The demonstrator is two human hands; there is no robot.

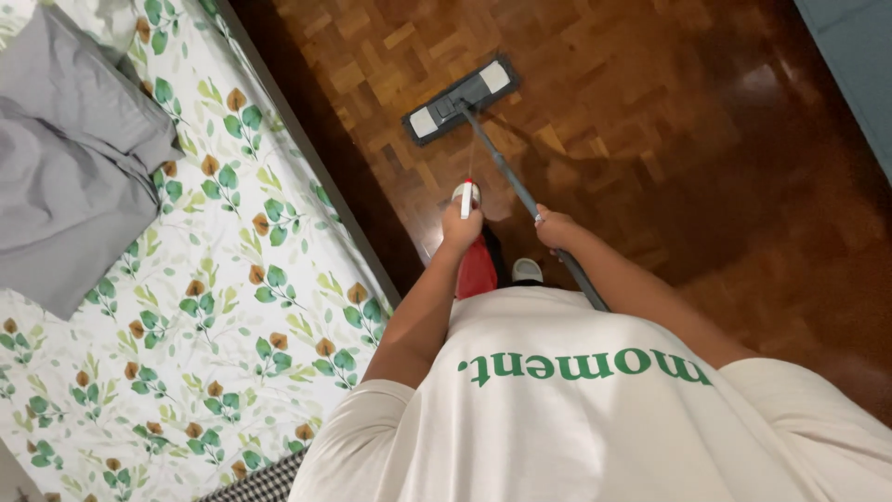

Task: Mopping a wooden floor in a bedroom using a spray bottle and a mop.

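Head view looks straight down over the person's chest. At far left a grey blanket (65, 149) lies crumpled on a bed (214, 307) covered by a white sheet printed with green and brown leaves. The bed's dark edge runs diagonally from the top toward the middle, and beyond it is a parquet floor (697, 139) of glossy brown wood blocks.

Near the middle, the left hand (461, 226) is closed around the neck of a spray bottle (476, 265). The bottle's red body hangs below the fist, and its white trigger top with a red tip shows just above the fingers. The bottle is held over the floor, close beside the bed edge and in front of the person's body.

Just to the right, the right hand (555, 228) is wrapped tight around the grey handle of a mop (462, 99). The handle slants up and left from the hand to a flat rectangular mop head, dark with pale ends, which rests flat on the floor well ahead of both hands. Below the hand the handle runs down past the forearm.

Between the hands a white shoe (527, 270) shows on the floor. A cream T-shirt (595, 418) with green lettering fills the bottom. At far right a grey-blue surface (859, 56) cuts the top corner.
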